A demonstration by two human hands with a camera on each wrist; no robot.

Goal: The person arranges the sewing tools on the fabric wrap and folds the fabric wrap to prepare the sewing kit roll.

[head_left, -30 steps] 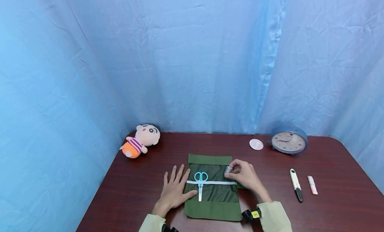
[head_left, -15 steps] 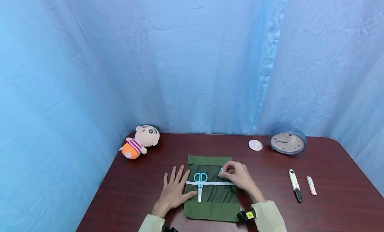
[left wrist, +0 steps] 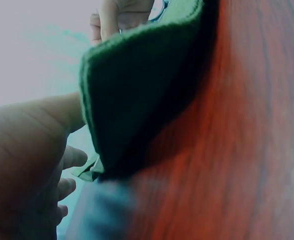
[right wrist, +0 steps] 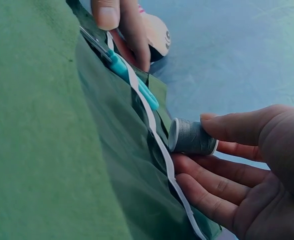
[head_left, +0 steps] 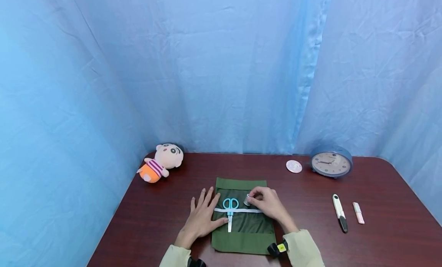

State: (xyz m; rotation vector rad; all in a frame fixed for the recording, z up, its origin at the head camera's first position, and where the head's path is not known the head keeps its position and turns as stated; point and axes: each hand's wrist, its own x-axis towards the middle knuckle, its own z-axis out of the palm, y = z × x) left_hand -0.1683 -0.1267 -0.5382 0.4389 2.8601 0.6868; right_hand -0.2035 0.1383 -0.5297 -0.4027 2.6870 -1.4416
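Note:
A green cloth pouch [head_left: 243,242] lies spread on the table, with a white elastic band [head_left: 249,210] across its middle. Light-blue-handled scissors [head_left: 230,204] are tucked under that band, blades toward the near side. My right hand [head_left: 271,205] pinches a spool of grey thread [right wrist: 193,136] between thumb and fingers, just above the band and right of the scissors' handles. Spread flat, my left hand [head_left: 202,220] rests at the pouch's left edge, its thumb reaching onto the cloth by the scissors' blades.
A plush doll [head_left: 161,163] lies at the back left. On the right are a round white disc [head_left: 294,166], a blue alarm clock [head_left: 331,162], a white-and-black utility knife [head_left: 340,213] and a small white-and-pink item [head_left: 358,213]. Blue curtains hang behind the dark wooden table [head_left: 310,198].
My right hand has moved left over the pouch with the spool, closer to the scissors. My left hand has barely shifted.

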